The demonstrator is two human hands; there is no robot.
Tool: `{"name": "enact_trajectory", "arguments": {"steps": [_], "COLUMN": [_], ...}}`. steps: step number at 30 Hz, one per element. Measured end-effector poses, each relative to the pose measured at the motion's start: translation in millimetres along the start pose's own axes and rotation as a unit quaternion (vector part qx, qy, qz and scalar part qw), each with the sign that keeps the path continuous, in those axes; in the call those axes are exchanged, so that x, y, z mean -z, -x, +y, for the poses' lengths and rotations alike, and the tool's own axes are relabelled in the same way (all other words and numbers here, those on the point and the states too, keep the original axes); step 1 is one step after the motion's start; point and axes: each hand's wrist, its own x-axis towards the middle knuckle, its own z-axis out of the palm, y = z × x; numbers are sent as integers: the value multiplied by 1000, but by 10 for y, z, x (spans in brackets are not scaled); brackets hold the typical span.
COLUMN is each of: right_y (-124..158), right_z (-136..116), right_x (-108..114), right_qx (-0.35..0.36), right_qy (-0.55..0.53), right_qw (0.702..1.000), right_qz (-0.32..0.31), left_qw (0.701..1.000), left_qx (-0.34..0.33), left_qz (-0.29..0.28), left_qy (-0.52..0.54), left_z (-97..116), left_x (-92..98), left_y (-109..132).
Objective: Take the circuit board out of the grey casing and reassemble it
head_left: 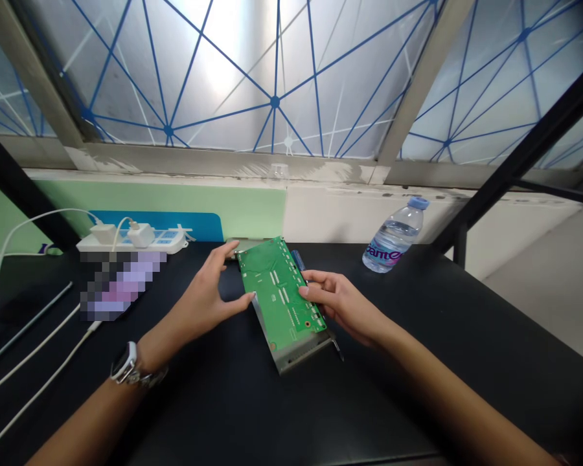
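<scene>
A green circuit board (282,299) lies over a grey metal plate (296,355), tilted in front of me. My right hand (342,301) pinches the board's right edge, thumb on top and the other fingers at its side. With fingers and thumb spread wide, my left hand (208,294) is at the board's left side. Its thumb tip comes to the left edge, and its index fingertip is near the far left corner; whether they press on it I cannot tell. A small blue part (297,260) shows behind the board, partly hidden.
A water bottle (393,238) with a blue cap stands at the back right of the black table (214,414). At the back left are a white power strip (175,241) with plugs, a blurred-out phone (126,288) and several cables. Black frame bars (519,149) slant beside the window.
</scene>
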Motion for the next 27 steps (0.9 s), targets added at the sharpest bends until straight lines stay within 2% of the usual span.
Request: {"name": "enact_trajectory", "arguments": {"steps": [2,4,7,10,13,19,27], "right_y": [3,4,-8,-25,-35,-46,-80], "right_z": [-11,-23,-31,-26,-17,13,53], "right_x": [14,27,38,42,48,64,86], "right_qx": [5,15,20,18,27,53,106], "right_qy": [12,31,51,59,70,117,178], "right_qw": [1000,999,997,995,994,989,978], "right_qz": [-19,-37,-59,-75,-83,-74,-9], "left_qw": [999,994,983,967,954,938,933], "left_qx": [41,98,153,159,160,163,153], "left_qz": [30,33,-32,-107,-130,-108,-90], "left_qy": [19,45,95,167,220,287,312], "left_z": [-34,-59,-60,-36,-14,27,66], "left_x": [17,35,58,65,61,64,73], "left_y": [-20,-40,-57,-60,-59,-66,-55]}}
